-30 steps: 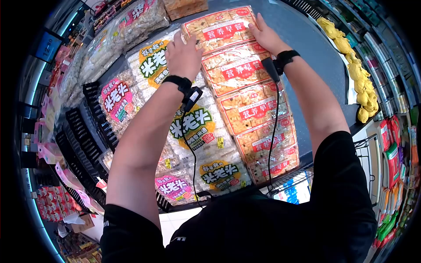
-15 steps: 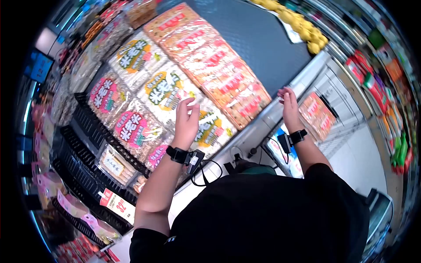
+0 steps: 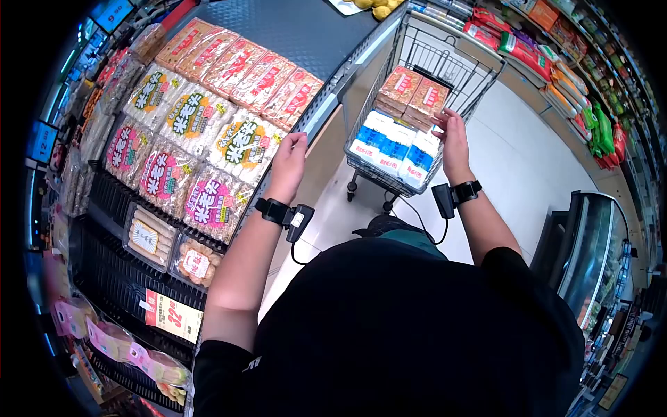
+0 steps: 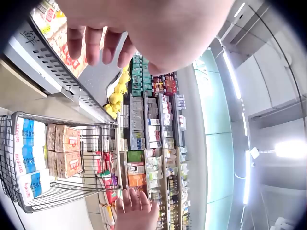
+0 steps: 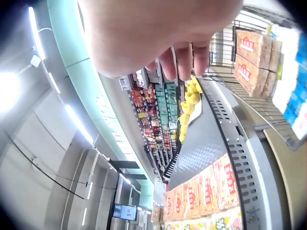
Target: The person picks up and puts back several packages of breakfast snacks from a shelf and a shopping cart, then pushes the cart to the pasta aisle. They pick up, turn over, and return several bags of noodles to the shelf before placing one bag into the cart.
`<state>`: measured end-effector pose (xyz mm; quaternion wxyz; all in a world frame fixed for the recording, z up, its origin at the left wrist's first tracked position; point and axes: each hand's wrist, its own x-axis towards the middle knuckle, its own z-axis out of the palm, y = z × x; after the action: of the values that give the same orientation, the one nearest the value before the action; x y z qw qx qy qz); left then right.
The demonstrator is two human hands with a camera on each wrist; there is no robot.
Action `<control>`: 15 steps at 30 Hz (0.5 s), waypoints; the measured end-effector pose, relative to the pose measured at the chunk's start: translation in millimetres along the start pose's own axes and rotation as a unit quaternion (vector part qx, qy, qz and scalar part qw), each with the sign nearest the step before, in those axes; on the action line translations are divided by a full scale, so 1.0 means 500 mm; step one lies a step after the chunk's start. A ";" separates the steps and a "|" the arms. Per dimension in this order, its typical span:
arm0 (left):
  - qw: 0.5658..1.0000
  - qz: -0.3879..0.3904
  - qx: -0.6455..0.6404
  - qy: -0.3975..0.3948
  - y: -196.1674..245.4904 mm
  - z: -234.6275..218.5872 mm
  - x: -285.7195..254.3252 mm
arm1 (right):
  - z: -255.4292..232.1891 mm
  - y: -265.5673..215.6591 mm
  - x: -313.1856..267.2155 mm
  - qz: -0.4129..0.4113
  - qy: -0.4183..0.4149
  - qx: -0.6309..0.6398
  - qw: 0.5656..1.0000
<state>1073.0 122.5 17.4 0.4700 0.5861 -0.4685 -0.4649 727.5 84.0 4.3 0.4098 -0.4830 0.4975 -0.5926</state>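
Note:
My left hand (image 3: pixel 288 165) hangs in the air beside the display's edge, fingers loosely bent, holding nothing. In the head view my right hand (image 3: pixel 456 147) is raised at the right side of the shopping cart (image 3: pixel 417 182), fingers relaxed and nothing in them. Inside the cart are red and tan snack packs (image 3: pixel 401 89) and blue and white packs (image 3: pixel 396 142). A row of red-labelled packs (image 3: pixel 262 80) lies on the display, with white packs with green lettering (image 3: pixel 187 118) beside it. Both wrist views show bent fingers without an object.
Pink-labelled packs (image 3: pixel 161 170), trays of rolls (image 3: pixel 148 238) and a price sign (image 3: pixel 174 316) occupy the display's near side. A glass-fronted case (image 3: pixel 590 243) stands at the right. Shelves with red and green bags (image 3: pixel 601 132) run along the back right.
Both hands have left the red-labelled packs on the display. The view has turned right, bringing the cart to the middle, and the hands are now apart in the air near it.

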 end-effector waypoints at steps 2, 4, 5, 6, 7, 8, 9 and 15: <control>1.000 -0.019 -0.021 -0.014 0.013 0.036 -0.010 | -0.054 -0.008 -0.007 -0.008 0.014 -0.004 1.000; 0.998 -0.026 -0.048 -0.016 0.002 0.086 -0.015 | -0.102 -0.020 -0.015 0.002 0.014 -0.014 1.000; 0.997 -0.031 -0.075 -0.012 -0.002 0.115 -0.015 | -0.126 -0.024 -0.015 0.001 0.017 -0.017 1.000; 0.996 -0.045 -0.080 -0.015 -0.002 0.144 -0.020 | -0.150 -0.028 -0.013 0.007 0.016 -0.012 1.000; 0.996 -0.043 -0.081 -0.019 -0.005 0.174 -0.023 | -0.174 -0.032 -0.009 0.013 0.016 -0.007 1.000; 0.992 -0.063 -0.112 -0.016 -0.007 0.207 -0.026 | -0.202 -0.029 -0.001 0.009 0.009 -0.006 1.000; 0.986 -0.084 -0.143 -0.013 -0.005 0.242 -0.029 | -0.229 -0.031 0.009 0.007 0.013 -0.006 1.000; 0.947 -0.211 -0.241 0.007 -0.025 0.524 -0.023 | -0.420 -0.038 0.079 0.043 -0.034 0.006 0.998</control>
<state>814.7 105.0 -26.9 0.4916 0.5444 -0.2045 -0.6482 513.8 89.5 21.6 0.4541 -0.4786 0.5004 -0.5607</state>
